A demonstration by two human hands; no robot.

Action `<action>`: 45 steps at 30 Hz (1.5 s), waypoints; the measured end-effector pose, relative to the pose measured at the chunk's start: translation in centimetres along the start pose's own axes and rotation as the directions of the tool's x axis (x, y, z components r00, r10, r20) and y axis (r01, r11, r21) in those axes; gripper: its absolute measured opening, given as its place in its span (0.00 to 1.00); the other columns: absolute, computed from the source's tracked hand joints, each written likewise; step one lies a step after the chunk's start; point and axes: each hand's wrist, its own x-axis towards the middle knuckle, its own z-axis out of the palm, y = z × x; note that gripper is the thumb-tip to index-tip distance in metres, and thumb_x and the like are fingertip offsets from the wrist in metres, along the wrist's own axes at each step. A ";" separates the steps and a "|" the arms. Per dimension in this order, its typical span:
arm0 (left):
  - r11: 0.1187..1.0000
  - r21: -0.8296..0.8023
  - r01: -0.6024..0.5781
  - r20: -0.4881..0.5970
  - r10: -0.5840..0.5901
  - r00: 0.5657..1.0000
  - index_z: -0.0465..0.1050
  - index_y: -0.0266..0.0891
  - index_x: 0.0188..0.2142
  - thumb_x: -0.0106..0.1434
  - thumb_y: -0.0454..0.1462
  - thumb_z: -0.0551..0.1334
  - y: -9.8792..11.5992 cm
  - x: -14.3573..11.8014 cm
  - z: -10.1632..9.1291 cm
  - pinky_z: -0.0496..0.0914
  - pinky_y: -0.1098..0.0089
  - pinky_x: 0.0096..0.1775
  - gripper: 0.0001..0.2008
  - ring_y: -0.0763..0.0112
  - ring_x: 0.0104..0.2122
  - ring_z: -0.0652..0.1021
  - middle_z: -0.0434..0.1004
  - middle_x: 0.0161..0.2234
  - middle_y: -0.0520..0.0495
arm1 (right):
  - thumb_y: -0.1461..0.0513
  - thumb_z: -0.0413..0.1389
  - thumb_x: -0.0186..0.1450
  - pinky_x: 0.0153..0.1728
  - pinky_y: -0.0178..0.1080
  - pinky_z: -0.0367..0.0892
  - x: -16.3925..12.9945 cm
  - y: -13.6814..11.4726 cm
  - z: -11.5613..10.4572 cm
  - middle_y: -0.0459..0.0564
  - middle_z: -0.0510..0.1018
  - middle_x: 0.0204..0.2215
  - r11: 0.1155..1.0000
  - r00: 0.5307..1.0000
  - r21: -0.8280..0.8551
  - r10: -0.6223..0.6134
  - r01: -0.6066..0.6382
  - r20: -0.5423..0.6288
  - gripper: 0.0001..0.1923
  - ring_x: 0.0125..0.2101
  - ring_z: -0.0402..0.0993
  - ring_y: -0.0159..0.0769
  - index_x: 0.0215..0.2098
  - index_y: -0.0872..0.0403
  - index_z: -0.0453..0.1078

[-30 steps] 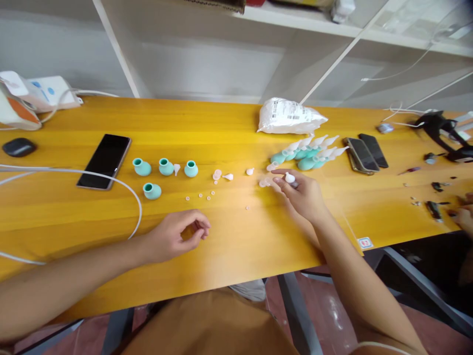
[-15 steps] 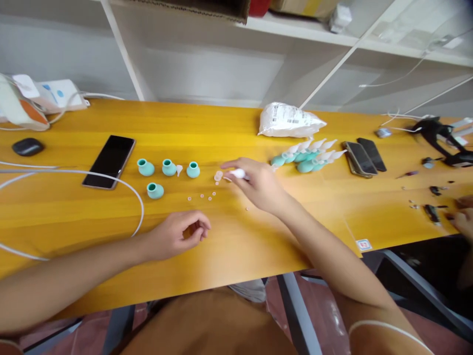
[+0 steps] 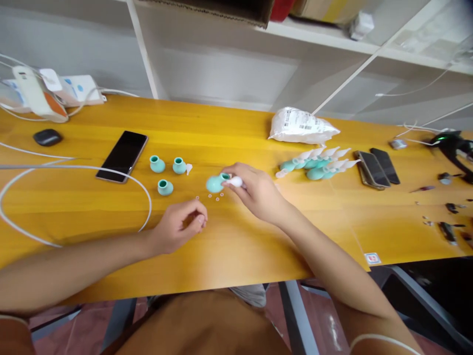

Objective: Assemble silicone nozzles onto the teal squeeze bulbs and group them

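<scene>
My right hand (image 3: pixel 256 192) is closed on a teal rubber bulb (image 3: pixel 215 184), tilted with its open neck toward my fingers. The same fingers also hold a white nozzle (image 3: pixel 234 182). Below the bulb, several tiny rings (image 3: pixel 210 196) lie on the table. My left hand (image 3: pixel 181 224) rests loosely curled near these rings, thumb against the fingers; whether anything small is inside cannot be seen. Left of the held bulb stand three more teal bulbs (image 3: pixel 165 188) with open necks, a small pale nozzle piece (image 3: pixel 189 169) beside one.
Several teal bulbs with white nozzles (image 3: pixel 316 173) lie grouped on the right, in front of a white plastic package (image 3: pixel 301 125). A phone (image 3: pixel 122 157) and a looped white cable (image 3: pixel 150 209) are on the left. Further right are two phones (image 3: pixel 373 167) and small tools.
My right hand has taken hold of a teal bulb that stood to its left, still keeping the white nozzle. The left hand has barely moved. The view has shifted slightly.
</scene>
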 end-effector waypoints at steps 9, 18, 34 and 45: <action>0.996 0.061 -0.063 0.011 0.062 0.998 0.75 0.43 0.56 0.71 0.53 0.75 -0.9 0.4 0.3 0.77 0.67 0.42 0.24 0.65 0.39 0.81 0.81 0.45 0.46 | 0.57 0.62 0.81 0.40 0.37 0.76 -6.7 -2.2 0.9 0.49 0.87 0.43 0.879 0.997 0.472 -0.066 0.070 -0.025 0.07 0.38 0.83 0.35 0.54 0.50 0.76; 0.991 0.133 -0.026 0.098 0.013 0.995 0.74 0.40 0.52 0.78 0.49 0.64 0.5 0.7 -0.6 0.72 0.67 0.39 0.15 0.66 0.36 0.78 0.80 0.39 0.48 | 0.50 0.57 0.83 0.43 0.45 0.76 -7.6 -1.4 1.9 0.49 0.80 0.38 0.782 0.989 0.623 0.097 -0.005 -0.114 0.13 0.37 0.77 0.40 0.47 0.48 0.78; 0.994 0.106 -0.001 0.114 -0.011 0.993 0.75 0.39 0.52 0.78 0.47 0.63 0.7 1.0 -0.5 0.69 0.70 0.35 0.14 0.70 0.32 0.76 0.78 0.37 0.51 | 0.44 0.62 0.78 0.45 0.48 0.75 -8.1 -0.5 2.7 0.49 0.77 0.39 0.650 0.930 0.751 0.335 -0.115 -0.148 0.16 0.40 0.75 0.42 0.51 0.44 0.84; 0.991 0.135 0.021 0.122 -0.038 0.992 0.75 0.39 0.51 0.78 0.49 0.62 0.8 1.2 -0.6 0.66 0.70 0.34 0.15 0.71 0.31 0.73 0.76 0.35 0.52 | 0.53 0.69 0.75 0.41 0.39 0.78 -7.9 -1.9 1.9 0.47 0.85 0.41 0.476 0.964 0.871 0.266 -0.124 -0.009 0.11 0.37 0.81 0.35 0.52 0.47 0.81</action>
